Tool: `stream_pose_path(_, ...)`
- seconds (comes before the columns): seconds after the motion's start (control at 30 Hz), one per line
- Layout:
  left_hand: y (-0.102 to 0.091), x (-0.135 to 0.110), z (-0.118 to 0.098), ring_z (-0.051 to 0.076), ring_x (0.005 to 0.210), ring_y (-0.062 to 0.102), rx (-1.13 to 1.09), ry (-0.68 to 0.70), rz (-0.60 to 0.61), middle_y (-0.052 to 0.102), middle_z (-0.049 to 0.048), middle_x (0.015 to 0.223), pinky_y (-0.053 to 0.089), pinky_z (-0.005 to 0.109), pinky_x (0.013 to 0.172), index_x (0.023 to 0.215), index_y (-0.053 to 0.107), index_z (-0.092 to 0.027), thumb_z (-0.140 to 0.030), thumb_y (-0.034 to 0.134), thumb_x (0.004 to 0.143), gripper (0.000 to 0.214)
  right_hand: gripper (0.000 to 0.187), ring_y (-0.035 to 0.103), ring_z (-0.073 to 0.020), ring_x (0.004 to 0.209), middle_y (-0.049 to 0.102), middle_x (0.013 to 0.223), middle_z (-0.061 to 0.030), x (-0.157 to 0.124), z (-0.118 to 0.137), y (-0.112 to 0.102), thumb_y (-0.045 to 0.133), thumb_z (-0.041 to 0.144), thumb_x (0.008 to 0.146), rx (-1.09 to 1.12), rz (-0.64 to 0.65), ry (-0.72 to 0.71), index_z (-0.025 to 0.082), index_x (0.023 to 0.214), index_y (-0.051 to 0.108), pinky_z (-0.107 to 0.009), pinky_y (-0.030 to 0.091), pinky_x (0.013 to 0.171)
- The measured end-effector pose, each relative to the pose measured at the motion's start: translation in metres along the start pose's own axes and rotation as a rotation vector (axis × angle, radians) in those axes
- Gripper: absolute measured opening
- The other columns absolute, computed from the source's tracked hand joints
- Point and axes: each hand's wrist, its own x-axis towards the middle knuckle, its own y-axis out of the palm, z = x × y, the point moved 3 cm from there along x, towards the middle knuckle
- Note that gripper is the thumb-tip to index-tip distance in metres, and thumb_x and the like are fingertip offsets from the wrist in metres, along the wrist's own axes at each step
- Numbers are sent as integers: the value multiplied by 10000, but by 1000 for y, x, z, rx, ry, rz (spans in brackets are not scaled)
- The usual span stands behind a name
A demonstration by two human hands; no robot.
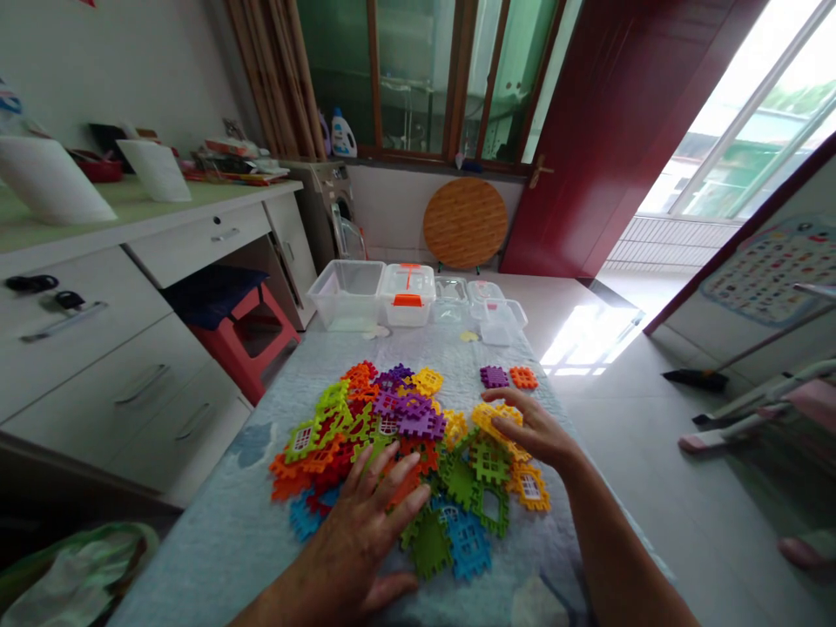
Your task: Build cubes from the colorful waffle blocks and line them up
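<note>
A heap of colourful interlocking plastic tiles with toothed edges lies on the cloth-covered table. My left hand (366, 522) is spread palm down over the near side of the heap, its fingertips resting on red and orange tiles (418, 457). At the heap's right side my right hand (532, 431) has its thumb and fingers around a yellow tile (487, 416). More yellow tiles (530, 486) and green tiles (489, 460) lie just below it. Beyond that hand, a purple tile (495, 376) and an orange tile (523, 377) sit side by side, apart from the heap.
At the table's far end stand an open clear bin (346, 296), a lidded box with orange latches (408, 296) and smaller clear containers (500, 320). Left of the table are a pink stool (261, 326) and white drawers (150, 383). The table (215, 531) has a pale blue cloth.
</note>
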Motion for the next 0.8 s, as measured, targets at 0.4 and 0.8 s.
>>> stream_pose_path(0.4, -11, 20, -1, 308, 1417, 242, 84, -29, -146, 376, 53, 1512, 198, 579, 1163, 1366, 473, -274, -155, 587, 808, 582, 352, 577, -218, 993, 664, 1003, -63, 7, 38, 38, 610, 75, 701, -230, 252, -188, 189, 1031, 658, -413, 424, 940)
stream_pose_path(0.8, -4, 25, 7, 308, 1383, 309, 51, -76, -200, 420, 76, 1482, 187, 585, 1158, 1378, 465, -259, -340, 562, 876, 518, 129, 611, -153, 824, 669, 878, -28, -8, 64, 29, 620, 313, 852, 91, 391, -290, 203, 880, 681, -300, 467, 789)
